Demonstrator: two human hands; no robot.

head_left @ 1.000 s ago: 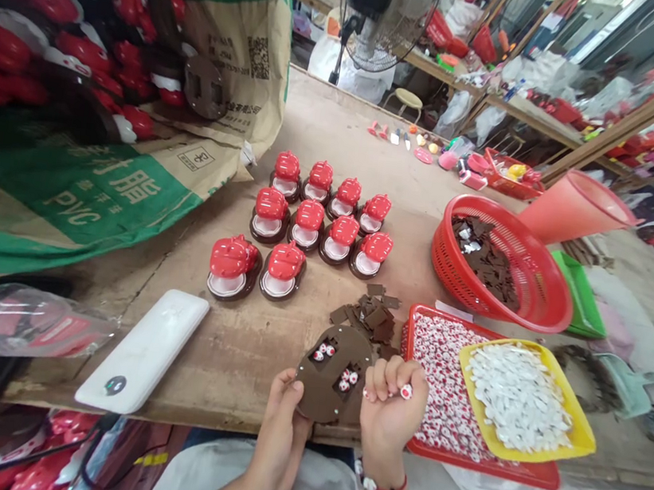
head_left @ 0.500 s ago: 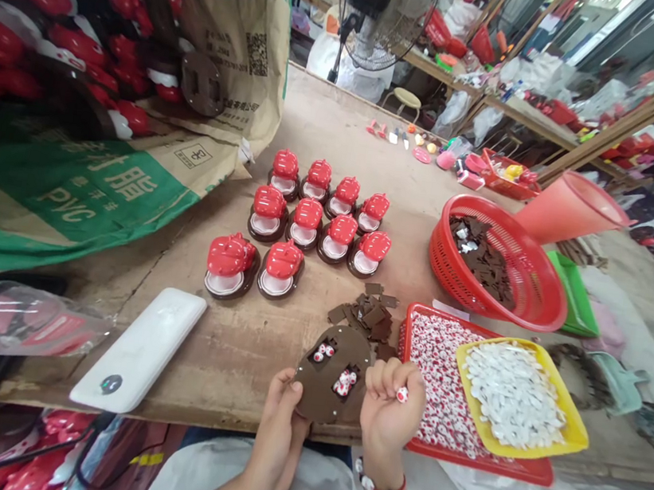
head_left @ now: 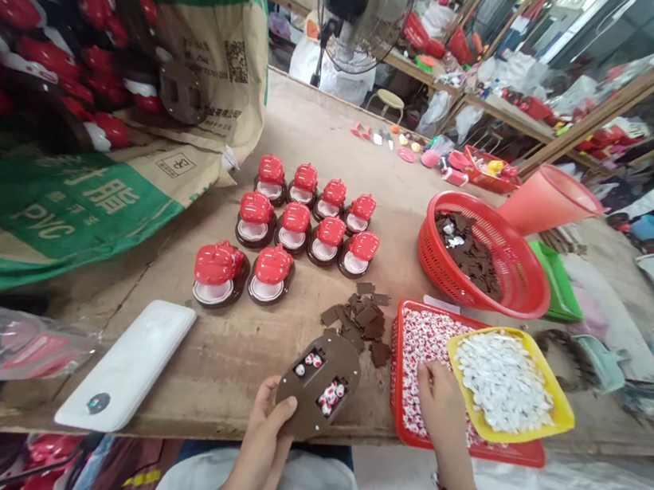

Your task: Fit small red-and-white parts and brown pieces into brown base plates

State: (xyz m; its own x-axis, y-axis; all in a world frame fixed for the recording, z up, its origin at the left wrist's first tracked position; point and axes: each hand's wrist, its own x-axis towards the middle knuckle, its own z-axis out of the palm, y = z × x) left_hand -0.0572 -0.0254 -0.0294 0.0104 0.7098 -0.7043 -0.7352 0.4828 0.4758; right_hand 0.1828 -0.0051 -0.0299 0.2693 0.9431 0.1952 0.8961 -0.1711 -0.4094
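My left hand [head_left: 264,439] grips the near edge of a brown oval plate [head_left: 317,388], held over the table's front edge. The plate has two square openings with small red-and-white pieces in them. My right hand [head_left: 442,405] rests in the red tray [head_left: 401,415] to the right. Its fingers are bent down and bunched among the small red-and-white pieces [head_left: 424,338] that fill the tray. What the fingertips hold is hidden. A pile of small brown chips [head_left: 362,320] lies just beyond the plate.
Several finished red-topped toys [head_left: 294,229] stand in rows mid-table. A yellow tray of white pieces [head_left: 546,414] overlaps the red tray. A red basket of brown chips [head_left: 528,300] sits behind. A white power bank [head_left: 127,363] lies front left, with a large sack [head_left: 99,191] beyond it and a fan [head_left: 364,9] at the back.
My right hand has left the brown plate and dropped to the right into the red tray. The plate has tilted and shifted a little left in my left hand.
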